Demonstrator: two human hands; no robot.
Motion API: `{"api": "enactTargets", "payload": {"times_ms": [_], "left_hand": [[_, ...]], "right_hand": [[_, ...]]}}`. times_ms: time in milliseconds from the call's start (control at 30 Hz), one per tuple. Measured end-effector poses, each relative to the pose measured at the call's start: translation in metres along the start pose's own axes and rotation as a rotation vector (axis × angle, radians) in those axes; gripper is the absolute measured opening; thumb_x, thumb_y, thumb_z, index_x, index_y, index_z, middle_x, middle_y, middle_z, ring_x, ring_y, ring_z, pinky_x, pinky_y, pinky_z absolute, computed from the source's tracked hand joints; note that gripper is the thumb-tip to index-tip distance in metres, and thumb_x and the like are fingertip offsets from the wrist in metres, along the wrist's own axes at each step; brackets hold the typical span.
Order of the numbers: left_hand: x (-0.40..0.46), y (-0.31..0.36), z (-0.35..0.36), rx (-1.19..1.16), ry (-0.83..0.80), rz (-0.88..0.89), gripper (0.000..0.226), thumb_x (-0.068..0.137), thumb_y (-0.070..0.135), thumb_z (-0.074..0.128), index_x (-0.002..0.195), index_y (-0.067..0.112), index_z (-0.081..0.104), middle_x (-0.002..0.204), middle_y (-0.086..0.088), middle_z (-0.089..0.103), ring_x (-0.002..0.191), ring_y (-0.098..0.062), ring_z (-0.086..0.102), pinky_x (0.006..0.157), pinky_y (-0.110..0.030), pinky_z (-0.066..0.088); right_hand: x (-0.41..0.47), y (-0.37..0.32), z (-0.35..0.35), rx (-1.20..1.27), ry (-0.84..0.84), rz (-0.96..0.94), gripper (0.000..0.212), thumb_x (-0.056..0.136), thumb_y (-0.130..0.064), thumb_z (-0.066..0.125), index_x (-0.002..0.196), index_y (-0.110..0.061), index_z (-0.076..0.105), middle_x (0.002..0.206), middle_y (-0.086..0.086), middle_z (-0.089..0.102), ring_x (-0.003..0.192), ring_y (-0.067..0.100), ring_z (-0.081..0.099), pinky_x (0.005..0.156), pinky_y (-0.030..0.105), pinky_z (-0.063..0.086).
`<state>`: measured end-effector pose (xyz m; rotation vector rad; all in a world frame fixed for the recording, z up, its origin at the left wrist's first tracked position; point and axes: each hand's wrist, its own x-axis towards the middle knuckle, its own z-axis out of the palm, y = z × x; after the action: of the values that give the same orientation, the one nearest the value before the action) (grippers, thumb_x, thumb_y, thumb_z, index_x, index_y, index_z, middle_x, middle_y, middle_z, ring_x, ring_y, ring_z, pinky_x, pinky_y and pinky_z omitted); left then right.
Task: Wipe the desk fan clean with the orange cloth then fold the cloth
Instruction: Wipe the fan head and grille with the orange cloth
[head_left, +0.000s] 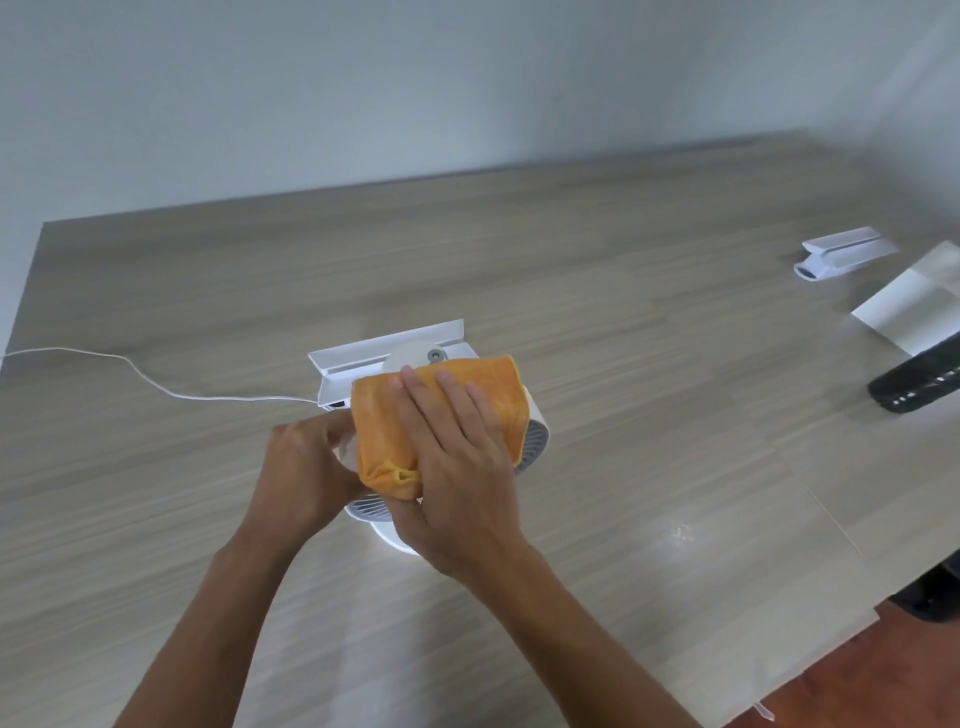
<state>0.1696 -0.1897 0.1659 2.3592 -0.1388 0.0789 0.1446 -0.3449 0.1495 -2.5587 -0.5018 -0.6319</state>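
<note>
Wide bare desk around cloth-covered fan

Desk open around fan; cord crosses left.

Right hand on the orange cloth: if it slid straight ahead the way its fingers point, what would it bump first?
Probably the grey knob on the white fan, just past the fingertips of the right hand and the orange cloth; depth is unclear.

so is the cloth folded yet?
No. The orange cloth lies draped over the fan, pressed by the right hand.
</note>
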Motion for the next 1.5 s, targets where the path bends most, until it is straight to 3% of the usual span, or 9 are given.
{"api": "enactTargets", "payload": {"times_ms": [67,167,333,433,533,767,900,1167,1500], "left_hand": [[-0.005,0.001,-0.002,-0.035,-0.032,-0.041,0.050,0.052,0.044,0.071,0.091,0.012,0.076,0.084,-0.011,0.076,0.076,-0.032,0.069,0.079,-0.042,0.056],[-0.009,-0.004,-0.018,0.037,-0.209,-0.107,0.098,0.049,0.030,0.095,0.137,0.022,0.053,0.135,0.000,0.059,0.124,-0.021,0.057,0.100,-0.032,0.042],[-0.014,-0.008,-0.052,0.240,-0.243,-0.199,0.095,0.071,0.016,0.083,0.150,0.019,0.030,0.150,-0.007,0.043,0.133,-0.025,0.047,0.103,-0.028,0.033],[-0.017,0.021,-0.045,0.181,0.047,-0.107,0.074,0.075,0.006,0.076,0.142,0.016,0.046,0.141,-0.009,0.054,0.126,-0.028,0.054,0.105,-0.035,0.038],[-0.018,0.066,-0.016,0.086,0.235,0.070,0.051,0.083,0.023,0.074,0.131,0.016,0.059,0.137,-0.008,0.057,0.126,-0.024,0.055,0.108,-0.037,0.040],[-0.005,0.109,0.078,0.584,0.163,0.165,0.049,0.093,0.056,0.041,0.134,0.033,0.055,0.149,-0.009,0.045,0.139,-0.034,0.037,0.114,-0.053,0.026],[-0.002,0.093,0.093,0.692,0.224,0.123,0.049,0.095,0.061,0.037,0.132,0.035,0.057,0.144,-0.003,0.052,0.133,-0.030,0.047,0.112,-0.052,0.029],[-0.018,0.063,0.088,0.312,0.516,0.026,0.043,0.099,0.045,0.041,0.135,0.026,0.055,0.148,-0.006,0.047,0.137,-0.026,0.045,0.112,-0.046,0.034],[-0.029,0.003,0.098,-0.640,0.621,-0.315,0.041,0.099,0.047,0.031,0.129,0.040,0.058,0.125,0.009,0.067,0.121,-0.004,0.057,0.098,-0.022,0.045]], "right_hand": [[0.000,0.005,-0.014,0.056,-0.072,-0.024,0.085,0.082,-0.049,0.059,0.151,-0.006,0.034,0.160,0.005,0.033,0.151,0.021,0.022,0.120,0.045,0.024],[-0.004,0.021,-0.038,0.152,-0.160,-0.091,0.106,0.077,-0.055,0.070,0.155,-0.004,0.019,0.165,0.008,0.019,0.154,0.023,0.007,0.123,0.044,0.018],[-0.005,0.071,-0.068,0.346,-0.265,0.053,0.133,0.057,-0.066,0.082,0.158,-0.022,0.008,0.166,-0.011,0.006,0.154,0.013,-0.003,0.125,0.028,0.007],[0.000,0.111,-0.075,0.444,-0.286,0.224,0.125,0.055,-0.055,0.089,0.155,-0.034,0.016,0.164,-0.018,0.009,0.152,0.003,0.005,0.121,0.015,0.009],[0.008,0.139,-0.072,0.426,-0.393,0.260,0.107,0.064,-0.028,0.091,0.152,-0.026,0.031,0.161,-0.011,0.025,0.148,0.003,0.022,0.122,0.030,0.022],[0.028,0.145,-0.051,0.609,-0.503,0.121,0.068,0.065,-0.019,0.076,0.130,-0.024,0.057,0.118,-0.002,0.071,0.106,0.015,0.067,0.091,0.034,0.054],[0.026,0.153,-0.041,0.688,-0.457,0.129,0.058,0.060,-0.033,0.075,0.117,-0.022,0.068,0.104,0.001,0.076,0.098,0.017,0.072,0.089,0.041,0.056],[0.029,0.160,-0.036,0.662,-0.426,0.058,0.081,0.050,-0.057,0.090,0.122,-0.034,0.062,0.106,-0.011,0.077,0.098,0.008,0.072,0.085,0.043,0.058],[0.030,0.158,-0.037,0.655,-0.455,0.081,0.077,0.054,-0.038,0.095,0.124,-0.018,0.069,0.111,-0.010,0.076,0.104,0.010,0.072,0.089,0.039,0.058]]}}
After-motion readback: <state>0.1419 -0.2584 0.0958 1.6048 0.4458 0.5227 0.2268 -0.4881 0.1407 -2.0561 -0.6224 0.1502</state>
